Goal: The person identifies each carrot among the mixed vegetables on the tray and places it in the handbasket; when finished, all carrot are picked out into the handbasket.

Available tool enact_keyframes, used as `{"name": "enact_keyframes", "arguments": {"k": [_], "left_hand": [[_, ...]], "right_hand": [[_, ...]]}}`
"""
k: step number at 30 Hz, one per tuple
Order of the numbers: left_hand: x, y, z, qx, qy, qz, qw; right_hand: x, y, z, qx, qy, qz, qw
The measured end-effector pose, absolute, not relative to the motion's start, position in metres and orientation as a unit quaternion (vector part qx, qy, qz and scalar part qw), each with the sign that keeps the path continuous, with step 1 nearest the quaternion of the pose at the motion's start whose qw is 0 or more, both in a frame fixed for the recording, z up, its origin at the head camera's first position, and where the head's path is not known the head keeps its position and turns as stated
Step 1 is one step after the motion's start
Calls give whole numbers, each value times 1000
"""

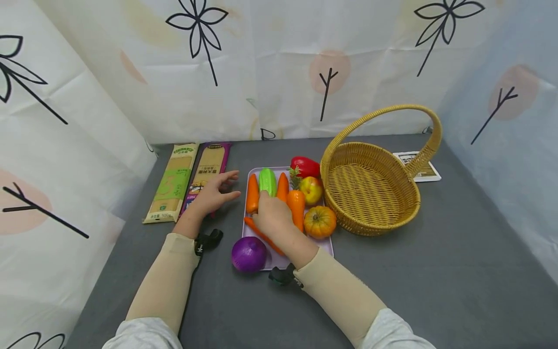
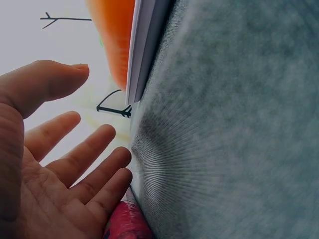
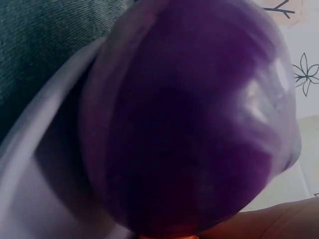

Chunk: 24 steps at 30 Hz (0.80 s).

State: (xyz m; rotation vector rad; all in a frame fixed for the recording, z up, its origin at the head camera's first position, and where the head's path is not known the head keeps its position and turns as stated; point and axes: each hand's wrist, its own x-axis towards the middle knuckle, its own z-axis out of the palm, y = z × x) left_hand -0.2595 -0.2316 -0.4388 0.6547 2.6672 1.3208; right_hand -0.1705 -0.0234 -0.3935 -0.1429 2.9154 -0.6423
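Note:
In the head view, my right hand (image 1: 275, 216) reaches over a pale purple tray (image 1: 272, 263). Its fingertips are at the lower end of a green cucumber (image 1: 267, 181), with carrots (image 1: 252, 194) on either side. The fingers are partly hidden, so whether they grip something does not show. A purple onion (image 1: 249, 254) lies at the tray's near left corner and fills most of the right wrist view. My left hand (image 1: 213, 193) is held left of the tray, beside the purple noodle packet (image 1: 207, 169). Its fingers are spread and hold nothing, as the left wrist view confirms.
Also on the tray are a red pepper (image 1: 304, 166), a yellow-red apple (image 1: 311, 190) and a small orange pumpkin (image 1: 320, 222). A wicker basket (image 1: 370, 225) with a tall handle stands to the right, before a white-framed card (image 1: 429, 173). A green noodle packet (image 1: 174, 182) lies at left.

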Motion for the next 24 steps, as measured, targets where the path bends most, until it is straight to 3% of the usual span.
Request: {"name": "enact_keyframes", "arguments": {"k": [5, 14, 24], "left_hand": [[-260, -231, -441, 212, 875, 432, 51], [-263, -229, -442, 205, 883, 418, 54], [-262, -228, -443, 204, 889, 405, 58]], "right_hand": [[-171, -19, -394, -51, 967, -241, 59], [-175, 1, -378, -108, 941, -306, -98], [-176, 19, -366, -144, 875, -401, -231]]}}
